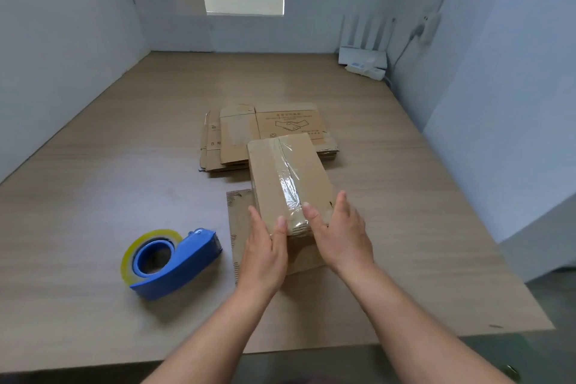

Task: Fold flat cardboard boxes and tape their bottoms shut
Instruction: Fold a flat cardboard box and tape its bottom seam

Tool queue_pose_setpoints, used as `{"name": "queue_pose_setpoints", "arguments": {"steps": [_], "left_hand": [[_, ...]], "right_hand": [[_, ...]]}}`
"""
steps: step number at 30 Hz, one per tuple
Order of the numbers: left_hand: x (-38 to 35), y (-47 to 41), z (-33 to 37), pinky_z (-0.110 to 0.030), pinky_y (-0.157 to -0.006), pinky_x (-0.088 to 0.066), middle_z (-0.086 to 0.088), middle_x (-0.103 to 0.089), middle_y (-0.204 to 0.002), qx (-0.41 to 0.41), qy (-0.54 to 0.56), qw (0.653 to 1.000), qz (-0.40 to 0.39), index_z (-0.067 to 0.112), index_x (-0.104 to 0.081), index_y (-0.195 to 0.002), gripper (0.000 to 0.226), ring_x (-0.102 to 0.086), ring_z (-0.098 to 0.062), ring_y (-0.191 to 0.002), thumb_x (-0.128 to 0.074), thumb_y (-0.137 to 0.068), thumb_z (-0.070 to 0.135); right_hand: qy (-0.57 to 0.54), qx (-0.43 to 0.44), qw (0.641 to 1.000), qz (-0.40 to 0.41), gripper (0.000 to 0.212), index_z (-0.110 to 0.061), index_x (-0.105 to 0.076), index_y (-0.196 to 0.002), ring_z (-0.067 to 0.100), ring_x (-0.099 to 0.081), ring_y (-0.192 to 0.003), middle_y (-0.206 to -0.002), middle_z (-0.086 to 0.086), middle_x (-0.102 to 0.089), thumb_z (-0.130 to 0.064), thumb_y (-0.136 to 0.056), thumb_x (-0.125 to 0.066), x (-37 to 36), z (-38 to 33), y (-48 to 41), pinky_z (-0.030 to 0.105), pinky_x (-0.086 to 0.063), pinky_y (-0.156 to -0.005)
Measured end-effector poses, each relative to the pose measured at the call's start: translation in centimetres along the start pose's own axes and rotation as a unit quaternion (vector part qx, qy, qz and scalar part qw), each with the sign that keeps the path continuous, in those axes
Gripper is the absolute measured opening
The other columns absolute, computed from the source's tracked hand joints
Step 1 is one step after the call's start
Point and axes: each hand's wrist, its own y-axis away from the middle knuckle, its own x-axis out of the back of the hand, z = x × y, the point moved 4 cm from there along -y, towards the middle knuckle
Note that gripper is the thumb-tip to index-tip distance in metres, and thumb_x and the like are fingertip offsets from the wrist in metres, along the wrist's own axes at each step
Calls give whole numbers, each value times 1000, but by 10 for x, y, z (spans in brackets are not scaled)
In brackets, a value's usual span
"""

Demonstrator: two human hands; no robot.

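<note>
On a wooden table [93, 196], a blue tape dispenser [170, 262] lies at the left. Beside it a person's left hand [265, 252], fingers straight, touches the near left corner of a folded cardboard box [286, 178] at the table's centre. The box lies taped side up, its long axis running away from the person with the far end angled slightly left, overlapping a stack of flat boxes [237, 137]. The right hand [339, 234], fingers straight, flanks the near right corner.

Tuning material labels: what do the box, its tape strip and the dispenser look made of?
Box: brown corrugated cardboard, matte; fluting shows at its near cut edge.
Tape strip: clear plastic film, glossy; wrinkles catch glare.
Dispenser: blue moulded plastic, probably; smooth, slight sheen.
</note>
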Motion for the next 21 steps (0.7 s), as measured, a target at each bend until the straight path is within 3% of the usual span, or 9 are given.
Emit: {"name": "queue_pose_setpoints", "arguments": {"steps": [3, 7, 11, 13, 15, 17, 19, 21], "left_hand": [[1, 0, -4, -23, -110, -15, 2, -15, -159, 28, 31, 999, 8, 19, 0, -153, 68, -16, -15, -146, -29, -100, 47], [3, 2, -6, -26, -113, -14, 8, -19, -158, 36, 73, 997, 6, 27, -5, -154, 61, -17, -12, -145, -26, -100, 48], [7, 0, -6, -33, -117, -15, 8, -19, -158, 32, 69, 997, -9, 33, -1, -153, 60, -20, -14, -144, -25, -100, 48], [15, -3, -3, -34, -115, -19, 8, -16, -159, 10, 44, 999, -23, 41, 10, -149, 65, -23, -17, -144, -24, -95, 56], [25, -5, 3, -35, -109, -31, 9, -23, -156, -33, -35, 997, -58, 53, 22, -140, 76, -37, -21, -138, -24, -82, 71], [34, -8, 5, -33, -95, -43, 9, -37, -149, -77, -205, 971, -95, 54, 24, -139, 89, -50, -21, -125, -21, -69, 85], [39, -15, 6, -32, -84, -46, 7, -47, -142, -116, -359, 922, -91, 49, 16, -145, 99, -55, -18, -115, -13, -60, 90], [41, -22, 6, -31, -76, -45, 6, -54, -133, -139, -427, 891, -66, 46, 11, -147, 102, -55, -17, -108, -7, -58, 90]], "right_hand": [[10, 10, 1000, -3, 88, -11, -13, -151, 25, -32, -137, -152, 8, -32, -64, -88, -43, -5, 6, -2, 37, -32, -106], [-100, 14, 995, 12, 41, -21, -46, -133, 26, -54, -116, -129, 1, -59, -40, -97, -44, 4, 20, -15, 33, -41, -90], [-153, 53, 987, -21, 25, -23, -62, -117, 19, -58, -110, -116, -3, -66, -27, -98, -47, 19, 30, -27, 27, -42, -87], [-77, 96, 991, -57, 34, -28, -56, -126, 22, -57, -113, -121, -2, -65, -41, -96, -44, 27, 29, -32, 31, -44, -90], [81, 163, 979, -95, 76, -38, -26, -144, 26, -58, -113, -125, -1, -62, -78, -80, -34, 29, 21, -30, 37, -45, -88], [221, 241, 941, -88, 106, -45, -3, -146, 26, -59, -108, -121, 1, -62, -98, -54, -12, 23, 12, -25, 37, -44, -80], [289, 293, 910, -50, 108, -44, -2, -147, 24, -59, -104, -115, 4, -62, -96, -52, -3, 16, 5, -23, 34, -38, -74], [307, 317, 896, -38, 95, -42, -4, -149, 23, -58, -102, -110, 4, -61, -89, -67, -15, 15, 3, -26, 32, -33, -71]]}}
